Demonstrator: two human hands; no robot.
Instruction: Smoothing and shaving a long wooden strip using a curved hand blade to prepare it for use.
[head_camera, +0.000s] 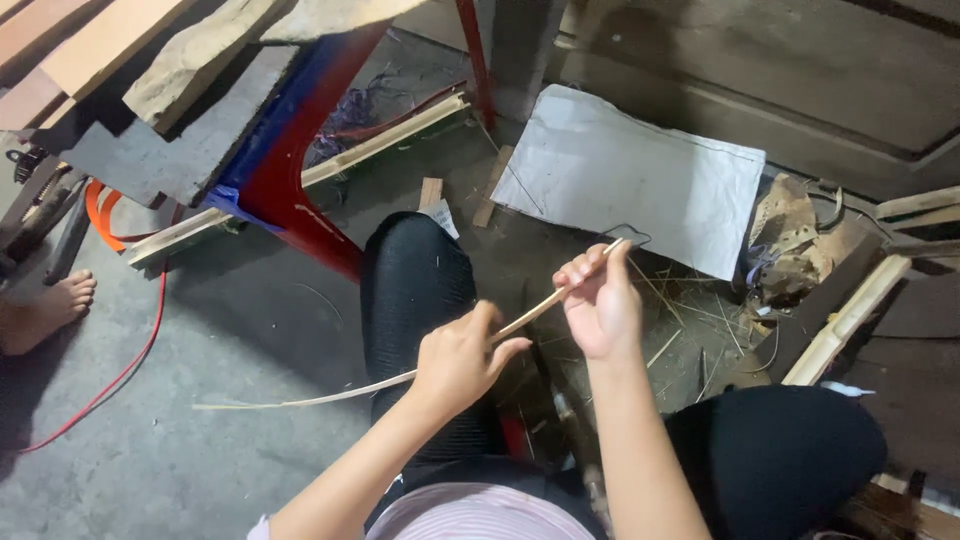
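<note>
I hold a long thin bamboo strip (330, 392) slanting from lower left to upper right above my knees. My left hand (458, 362) is shut around its middle. My right hand (600, 300) pinches the upper end near the tip. The strip's free tail curves out to the left over the concrete floor. My legs in black trousers (415, 290) are spread below the hands.
A red and blue metal frame (290, 150) with wooden planks stands at upper left. A grey sack (640, 170) lies ahead. Bamboo shavings (700, 320) and wood pieces (845, 320) lie at right. Another person's bare foot (45, 310) and a red cable (120, 370) are at left.
</note>
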